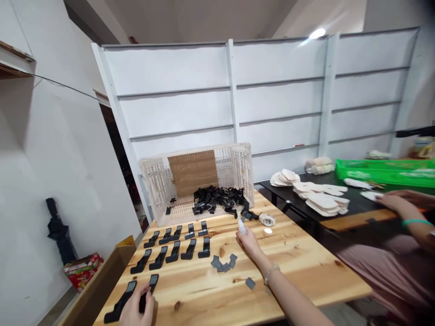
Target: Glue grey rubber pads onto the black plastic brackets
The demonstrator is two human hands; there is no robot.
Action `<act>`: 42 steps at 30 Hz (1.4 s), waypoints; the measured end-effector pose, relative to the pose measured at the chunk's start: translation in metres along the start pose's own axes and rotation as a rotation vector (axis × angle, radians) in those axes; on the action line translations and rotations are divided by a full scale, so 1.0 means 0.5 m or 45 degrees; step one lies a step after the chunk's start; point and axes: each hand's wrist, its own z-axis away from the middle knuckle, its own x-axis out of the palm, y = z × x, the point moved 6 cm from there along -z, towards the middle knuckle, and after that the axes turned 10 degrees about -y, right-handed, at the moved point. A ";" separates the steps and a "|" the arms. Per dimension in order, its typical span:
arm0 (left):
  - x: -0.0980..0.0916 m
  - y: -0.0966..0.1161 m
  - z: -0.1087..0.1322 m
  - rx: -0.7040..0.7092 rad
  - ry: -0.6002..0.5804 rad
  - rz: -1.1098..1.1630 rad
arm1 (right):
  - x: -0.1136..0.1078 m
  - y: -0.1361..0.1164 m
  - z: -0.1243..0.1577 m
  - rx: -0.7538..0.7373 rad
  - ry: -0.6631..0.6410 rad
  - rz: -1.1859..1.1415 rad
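Note:
My left hand (137, 307) rests at the near edge of the wooden table (306, 267), its fingers closed on a black plastic clip (147, 292) beside another clip (119, 304). My right hand (249, 241) reaches forward over the table's middle, pinching a small white object (241, 225). Rows of black clips (176, 246) lie ahead of my left hand. Small grey pads (223, 263) lie just left of my right wrist, and a single pad (250, 283) sits nearer me.
A white plastic basket (154, 181) lies on its side at the table's far end, spilling black parts (219, 199). A tape roll (267, 220) sits near it. At a black table to the right, another person's hand (390, 201) works among beige insoles (322, 199) and a green tray (384, 172).

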 end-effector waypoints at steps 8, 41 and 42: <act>-0.008 -0.002 0.006 0.001 0.120 -0.056 | 0.005 -0.014 0.002 0.008 -0.161 0.555; -0.067 0.142 -0.021 0.194 0.130 0.124 | -0.056 -0.137 0.107 -0.165 -0.363 0.693; -0.077 0.186 -0.035 0.282 0.138 0.125 | -0.056 -0.142 0.117 -0.158 -0.310 0.781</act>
